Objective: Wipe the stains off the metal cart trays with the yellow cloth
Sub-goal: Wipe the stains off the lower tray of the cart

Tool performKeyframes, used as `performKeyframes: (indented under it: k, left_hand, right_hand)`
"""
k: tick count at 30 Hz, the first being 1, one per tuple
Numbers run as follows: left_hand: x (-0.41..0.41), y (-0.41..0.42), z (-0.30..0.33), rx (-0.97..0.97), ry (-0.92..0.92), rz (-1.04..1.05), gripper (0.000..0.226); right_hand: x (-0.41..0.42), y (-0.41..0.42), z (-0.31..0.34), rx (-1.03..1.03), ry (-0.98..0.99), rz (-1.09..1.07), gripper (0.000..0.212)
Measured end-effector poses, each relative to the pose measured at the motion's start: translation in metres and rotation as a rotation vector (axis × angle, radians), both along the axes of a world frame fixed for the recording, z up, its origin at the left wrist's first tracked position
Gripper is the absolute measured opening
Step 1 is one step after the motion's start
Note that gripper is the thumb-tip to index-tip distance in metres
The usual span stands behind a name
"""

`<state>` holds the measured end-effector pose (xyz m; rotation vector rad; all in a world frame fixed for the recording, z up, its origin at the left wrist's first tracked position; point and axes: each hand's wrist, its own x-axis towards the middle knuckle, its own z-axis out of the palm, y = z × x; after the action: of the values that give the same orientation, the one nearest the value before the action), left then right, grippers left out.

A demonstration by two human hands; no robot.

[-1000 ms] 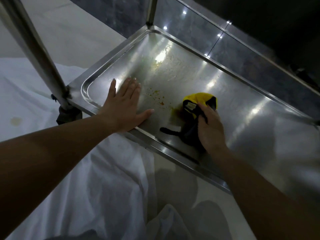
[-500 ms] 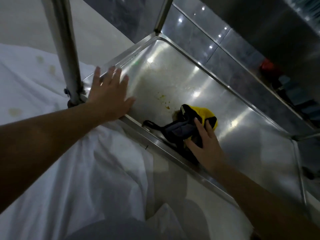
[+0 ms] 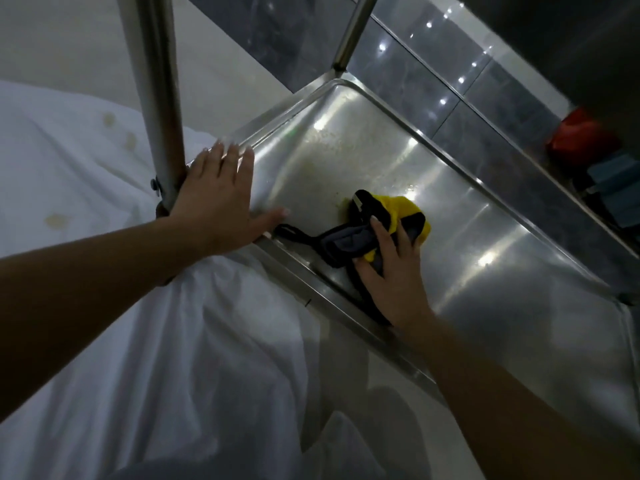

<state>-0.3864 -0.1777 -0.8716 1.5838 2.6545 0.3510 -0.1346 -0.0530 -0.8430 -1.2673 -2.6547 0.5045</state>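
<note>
A shiny metal cart tray fills the middle and right of the head view. Yellowish stains smear its far left part. The yellow cloth, with dark grey and black parts, lies bunched near the tray's near rim. My right hand presses down on the cloth with straight fingers. My left hand rests flat on the tray's near left corner, fingers spread, beside the cart's upright post.
White fabric with a few yellowish spots spreads over the left and bottom. A second cart post rises at the tray's far corner. Dark glossy tiles lie beyond the tray. A red object and blue items sit at the right.
My left hand has slid from the tray floor back to its near left corner by the post. My right hand and the cloth have shifted slightly toward the near rim. The camera view has swung.
</note>
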Motion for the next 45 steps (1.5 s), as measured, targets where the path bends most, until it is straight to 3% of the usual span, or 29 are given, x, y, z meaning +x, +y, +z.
performKeyframes:
  k: [8, 16, 21, 23, 26, 32, 39, 45]
  left_hand:
    - [0.002, -0.007, 0.001, 0.053, -0.016, 0.055, 0.102]
    - [0.006, -0.007, 0.003, 0.078, -0.047, 0.046, 0.094]
    - [0.008, -0.018, 0.002, 0.1, -0.072, -0.003, 0.091]
    - [0.011, -0.033, -0.002, 0.113, -0.059, -0.038, 0.092]
    - [0.016, -0.05, -0.006, 0.169, -0.073, -0.051, 0.095]
    - [0.017, -0.072, -0.008, 0.255, -0.157, -0.034, 0.107]
    - [0.022, -0.066, -0.003, 0.175, -0.118, 0.013, 0.116]
    - [0.027, -0.064, -0.003, 0.107, -0.028, -0.006, 0.106]
  right_hand:
    - [-0.128, 0.018, -0.002, -0.023, -0.244, -0.284, 0.064]
    - [-0.055, 0.054, 0.024, 0.449, -0.479, 0.082, 0.072]
    - [-0.075, 0.053, 0.013, -0.04, -0.297, 0.063, 0.072]
    - [-0.091, 0.05, 0.013, -0.117, -0.287, 0.076, 0.07]
    - [-0.099, 0.044, 0.021, -0.108, -0.303, 0.135, 0.064]
    - [-0.058, -0.002, 0.016, 0.077, -0.143, 0.478, 0.056]
    - [-0.091, -0.021, 0.005, 0.12, -0.204, 0.39, 0.053]
    - [-0.152, -0.034, -0.005, 0.092, -0.185, 0.22, 0.054]
